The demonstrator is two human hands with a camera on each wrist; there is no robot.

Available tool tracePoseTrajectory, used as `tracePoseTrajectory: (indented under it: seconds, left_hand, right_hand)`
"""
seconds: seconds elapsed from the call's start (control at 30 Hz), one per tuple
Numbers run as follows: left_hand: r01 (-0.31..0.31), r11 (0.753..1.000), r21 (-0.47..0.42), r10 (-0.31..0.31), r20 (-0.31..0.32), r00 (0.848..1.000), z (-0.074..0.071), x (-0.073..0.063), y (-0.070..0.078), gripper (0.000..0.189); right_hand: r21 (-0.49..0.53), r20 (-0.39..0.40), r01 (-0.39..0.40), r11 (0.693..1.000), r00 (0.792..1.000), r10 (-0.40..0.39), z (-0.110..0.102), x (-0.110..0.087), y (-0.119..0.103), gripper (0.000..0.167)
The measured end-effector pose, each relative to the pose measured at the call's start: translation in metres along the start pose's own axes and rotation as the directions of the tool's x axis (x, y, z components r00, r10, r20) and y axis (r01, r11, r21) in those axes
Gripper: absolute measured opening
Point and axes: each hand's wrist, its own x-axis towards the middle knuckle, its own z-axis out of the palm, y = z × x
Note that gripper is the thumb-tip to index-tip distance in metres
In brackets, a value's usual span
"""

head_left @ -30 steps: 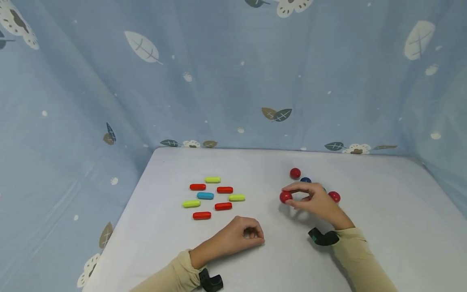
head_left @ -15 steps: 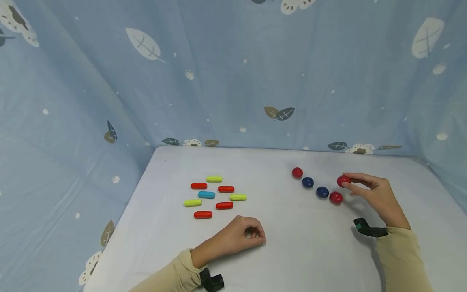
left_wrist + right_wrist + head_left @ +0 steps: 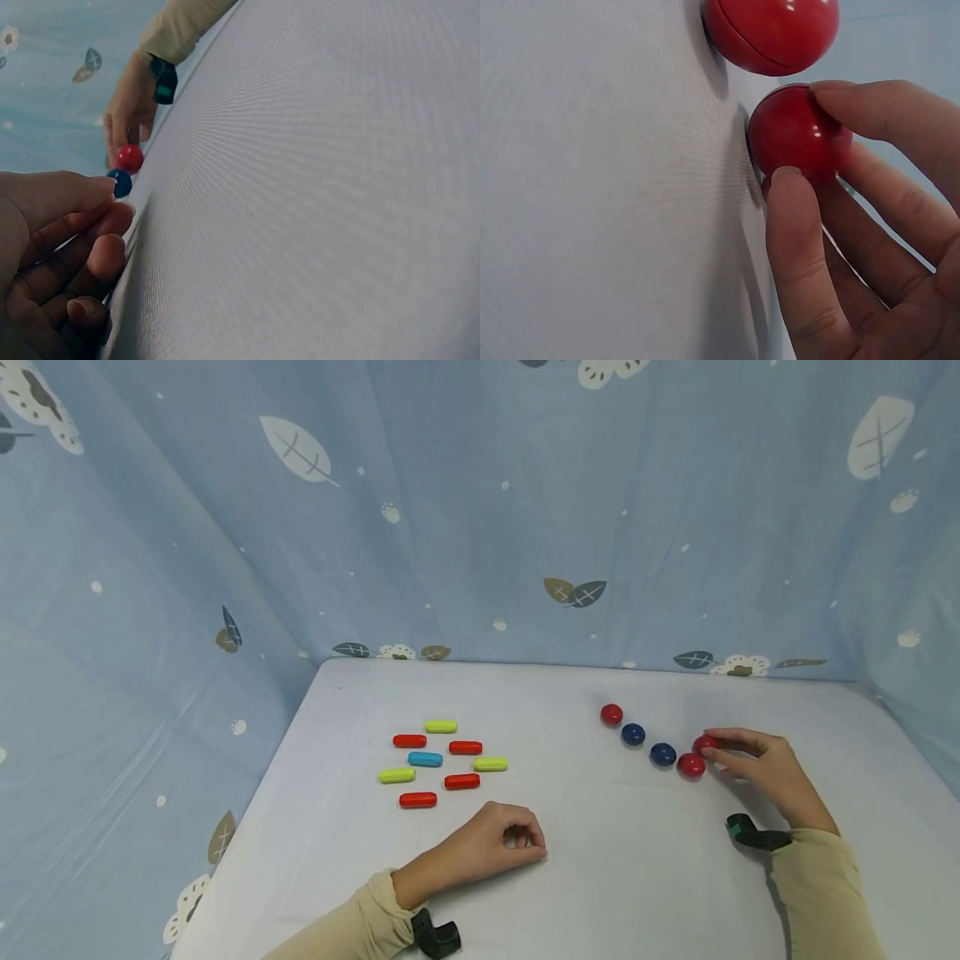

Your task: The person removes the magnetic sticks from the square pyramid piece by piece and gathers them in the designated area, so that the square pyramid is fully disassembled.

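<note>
With thumb and fingers my right hand (image 3: pixel 765 770) pinches a shiny red ball (image 3: pixel 799 135). That ball sits low at the white table, just behind and right of another red ball (image 3: pixel 691 766). Two dark blue balls, the nearer one (image 3: pixel 663 755) and the farther one (image 3: pixel 633 734), and a third red ball (image 3: pixel 611 715) continue the slanting row toward the back left. My left hand (image 3: pixel 483 847) rests on the table at front centre, its fingers loosely curled and holding nothing. In the left wrist view a blue ball (image 3: pixel 120 183) shows beyond its fingertips.
Left of centre lie several short ribbed sticks on the table: red ones (image 3: pixel 417 800), yellow-green ones (image 3: pixel 491 764) and a blue one (image 3: pixel 425 760). A blue patterned curtain (image 3: pixel 450 510) hangs along the back and left edges of the table (image 3: pixel 600 893).
My right hand has carried the red ball from mid-table to the right, past the row, then lowered it beside the row's nearest red ball. My left hand has stayed in place.
</note>
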Motion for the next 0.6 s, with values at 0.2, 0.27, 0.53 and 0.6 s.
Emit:
tracePoseTrajectory:
  seconds: [0.2, 0.27, 0.53, 0.6]
  left_hand:
    - [-0.001, 1.000, -0.013, 0.001, 0.000, 1.000, 0.000, 0.000, 0.000, 0.004]
    - [-0.002, 1.000, -0.017, 0.002, 0.000, 1.000, 0.000, 0.000, -0.001, 0.005]
    - [-0.002, 1.000, 0.028, 0.002, 0.009, 1.000, -0.005, -0.003, -0.006, 0.018]
    - [0.008, 0.999, 0.047, -0.008, 0.001, 1.000, -0.010, -0.007, -0.007, 0.026]
  right_hand:
    - [-0.003, 0.011, -0.008, 1.000, 1.000, 0.008, 0.001, -0.001, -0.002, 0.065]
    - [-0.006, 0.012, -0.006, 1.000, 1.000, 0.006, 0.001, -0.001, -0.002, 0.066]
    - [0.010, -0.025, 0.012, 1.000, 1.000, -0.012, 0.002, -0.006, 0.002, 0.065]
    - [-0.009, -0.059, 0.033, 0.999, 0.998, -0.033, 0.003, -0.012, 0.001, 0.064]
